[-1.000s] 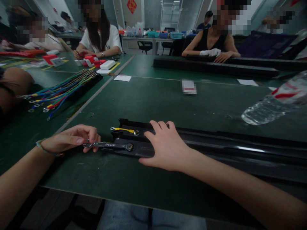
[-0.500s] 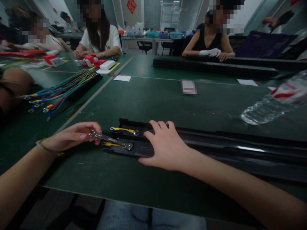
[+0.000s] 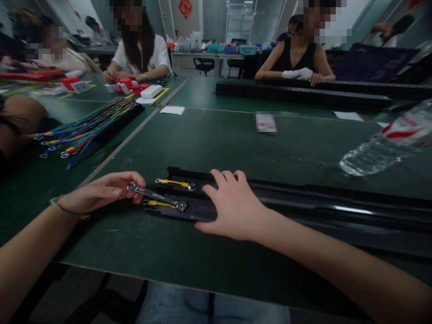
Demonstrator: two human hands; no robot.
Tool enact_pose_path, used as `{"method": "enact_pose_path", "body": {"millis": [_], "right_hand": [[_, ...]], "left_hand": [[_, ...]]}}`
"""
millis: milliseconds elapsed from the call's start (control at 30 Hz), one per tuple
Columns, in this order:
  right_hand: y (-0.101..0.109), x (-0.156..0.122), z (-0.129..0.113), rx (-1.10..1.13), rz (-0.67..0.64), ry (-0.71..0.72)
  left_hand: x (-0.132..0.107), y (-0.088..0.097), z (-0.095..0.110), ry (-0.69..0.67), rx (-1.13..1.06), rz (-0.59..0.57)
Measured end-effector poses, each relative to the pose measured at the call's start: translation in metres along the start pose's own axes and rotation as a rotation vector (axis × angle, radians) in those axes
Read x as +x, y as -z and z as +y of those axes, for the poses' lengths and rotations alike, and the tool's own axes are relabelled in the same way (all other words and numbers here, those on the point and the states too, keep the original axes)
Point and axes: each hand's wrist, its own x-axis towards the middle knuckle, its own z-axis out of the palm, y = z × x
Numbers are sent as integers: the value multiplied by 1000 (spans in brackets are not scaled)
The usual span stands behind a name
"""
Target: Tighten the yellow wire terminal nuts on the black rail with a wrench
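Two yellow leads (image 3: 175, 183) in black channels (image 3: 202, 209), wrench (image 3: 156, 195), blue basket (image 3: 248, 50), contents unclear

Two black rails (image 3: 202, 208) lie side by side, a yellow lead (image 3: 173, 183) on each. Silver wrench (image 3: 153, 195) angled, ring end over near bolt (image 3: 183, 206).

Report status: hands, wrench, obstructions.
Left hand at open end of wrench. Other end around bolt. Right hand spread on black rails. Yellow wire close beside wrench.

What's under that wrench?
A short yellow wire lies partly beneath the wrench, along the black rail. The wrench's ring end covers the wire's right end, hiding it.
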Motion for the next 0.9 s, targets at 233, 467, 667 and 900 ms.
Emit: {"method": "enact_pose_path", "body": {"millis": [233,467,667,900], "right_hand": [[2,0,0,-1,-32,-9],[2,0,-1,16,9,-6],[1,0,0,8,0,-9],[1,0,1,11,2,1]], "left_hand": [[-1,3,-1,26,31,-6],[1,-1,3,27,74,-12],[1,-1,2,33,87,-18],[1,-3,4,50,102,8]]}}
